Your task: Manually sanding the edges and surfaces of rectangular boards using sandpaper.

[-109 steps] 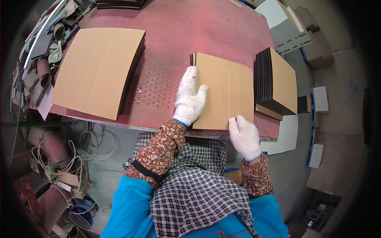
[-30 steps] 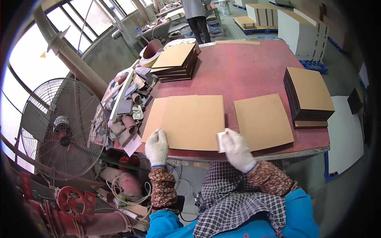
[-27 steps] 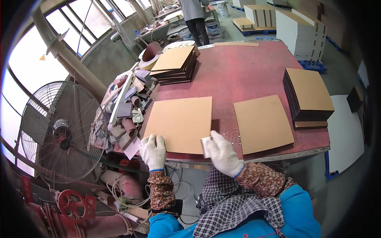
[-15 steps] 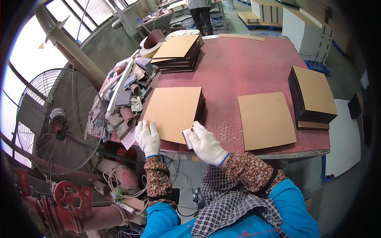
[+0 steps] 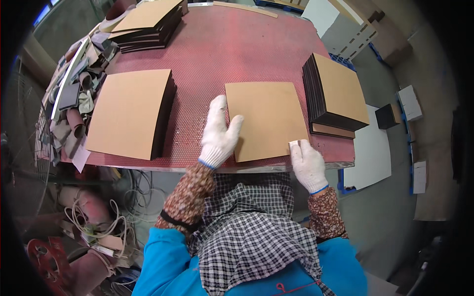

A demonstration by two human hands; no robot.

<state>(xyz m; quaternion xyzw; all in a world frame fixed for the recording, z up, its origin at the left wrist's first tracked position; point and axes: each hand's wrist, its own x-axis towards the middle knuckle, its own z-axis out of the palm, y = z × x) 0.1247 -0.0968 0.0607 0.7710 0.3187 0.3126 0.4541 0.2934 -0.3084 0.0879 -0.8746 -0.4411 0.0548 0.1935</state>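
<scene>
Tan square board: six o'clock side, red mesh-topped table. Left white-gloved hand: spread, nine o'clock board edge. Right white-gloved hand: clamped on small pale block, five o'clock corner. Apparently edge-rubbing; needed next: steady bracing.

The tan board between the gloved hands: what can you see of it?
The tan board is a plain, roughly square panel, perhaps fibreboard or card. It lies flat near the front edge of the red table. The left hand rests along its left side; the right hand holds a small pale block at its lower right corner.
</scene>
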